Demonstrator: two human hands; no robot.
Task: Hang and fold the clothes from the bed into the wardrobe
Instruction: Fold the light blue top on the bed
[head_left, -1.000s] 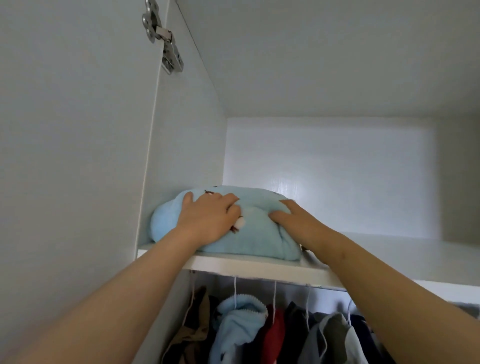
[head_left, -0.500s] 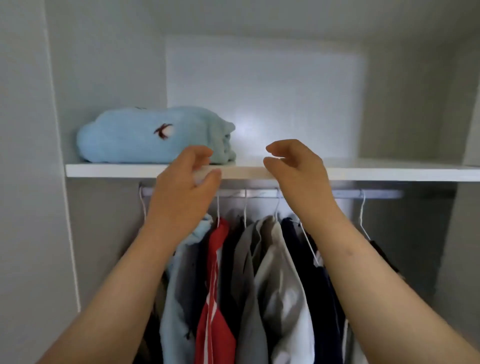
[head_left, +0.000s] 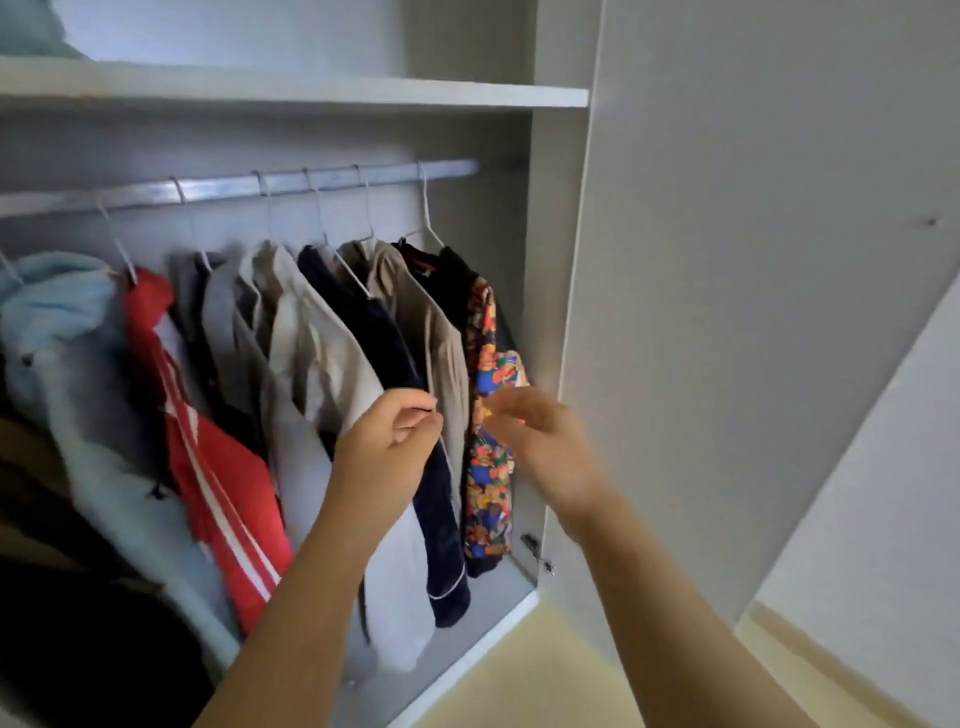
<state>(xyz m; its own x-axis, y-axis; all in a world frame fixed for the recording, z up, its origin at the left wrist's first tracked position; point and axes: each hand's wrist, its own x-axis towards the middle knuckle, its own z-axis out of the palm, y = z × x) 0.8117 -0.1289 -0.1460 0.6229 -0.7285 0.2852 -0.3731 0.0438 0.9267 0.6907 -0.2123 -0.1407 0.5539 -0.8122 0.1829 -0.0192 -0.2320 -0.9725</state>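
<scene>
The folded light blue garment (head_left: 23, 28) lies on the wardrobe's white top shelf (head_left: 322, 93), at the upper left corner of the head view. Below the shelf, several garments hang on white hangers from the metal rail (head_left: 322, 182): a light blue fleece (head_left: 57, 332), a red striped jacket (head_left: 208, 441), grey and beige shirts, a navy piece (head_left: 384, 343) and a floral one (head_left: 485, 467). My left hand (head_left: 387, 447) hovers in front of the navy piece, fingers loosely curled, holding nothing. My right hand (head_left: 540, 447), blurred and relaxed, is in front of the floral garment.
The open white wardrobe door (head_left: 753, 312) stands right of my right hand, with a hinge (head_left: 537, 553) low on the side panel. Yellowish floor (head_left: 561, 675) shows below. A dark garment (head_left: 78, 623) fills the lower left.
Both hands let go of the folded blue garment on the shelf and dropped to the level of the hanging clothes. My view swung down and to the right.
</scene>
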